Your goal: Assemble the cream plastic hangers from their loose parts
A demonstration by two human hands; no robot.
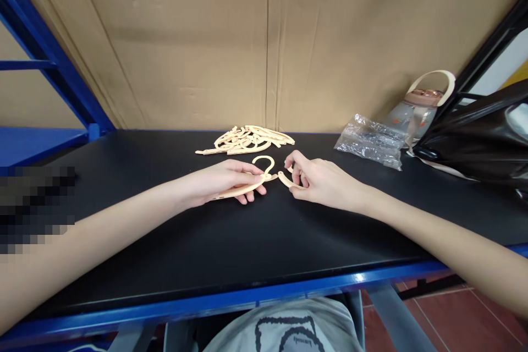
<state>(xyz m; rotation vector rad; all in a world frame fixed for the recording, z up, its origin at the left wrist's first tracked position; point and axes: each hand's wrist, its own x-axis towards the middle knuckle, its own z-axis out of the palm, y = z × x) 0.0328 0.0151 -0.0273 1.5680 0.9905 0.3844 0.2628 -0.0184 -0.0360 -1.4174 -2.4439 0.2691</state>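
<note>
My left hand (pixel 225 181) is closed around a cream plastic hanger piece with a hook (pixel 264 168), held just above the black tabletop (pixel 247 242). My right hand (pixel 319 181) pinches a second cream hanger arm (pixel 285 179), whose end sits close to the hook piece. The two parts nearly meet between my hands. Behind them lies a pile of several more cream hanger parts (pixel 245 140).
A crumpled clear plastic bag (pixel 371 140) lies at the back right, beside a jug with a cream handle (pixel 424 102) and a black bag (pixel 478 137). Cardboard (pixel 247 38) lines the back. Blue shelf frame (pixel 45 66) stands at the left.
</note>
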